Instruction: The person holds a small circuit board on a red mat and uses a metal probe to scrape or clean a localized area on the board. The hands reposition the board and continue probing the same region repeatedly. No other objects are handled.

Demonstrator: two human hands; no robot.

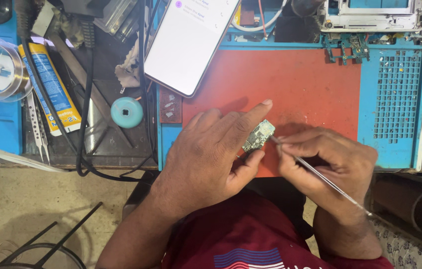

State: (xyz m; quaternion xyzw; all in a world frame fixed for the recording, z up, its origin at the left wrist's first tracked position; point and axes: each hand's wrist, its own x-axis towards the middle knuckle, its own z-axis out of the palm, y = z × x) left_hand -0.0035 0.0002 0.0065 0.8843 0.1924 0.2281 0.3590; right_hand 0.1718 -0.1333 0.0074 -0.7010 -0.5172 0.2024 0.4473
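A red mat (295, 79) covers the middle of the surface, set in a blue tray (393, 94) with a perforated grid to the mat's right. Left of the mat lies a darker, cluttered stretch of surface (103, 134) crossed by black cables (84, 124). Below that, a pale, dusty floor (16, 209) shows. Light is even and bright.

There is one view only. The camera sits on the person's head and looks almost straight down at the red mat (295, 79). It is close, so the mat fills the middle. Both hands come in from just below the mat. A phone (188, 42) lies at the mat's top left corner. Floor shows far left of it.
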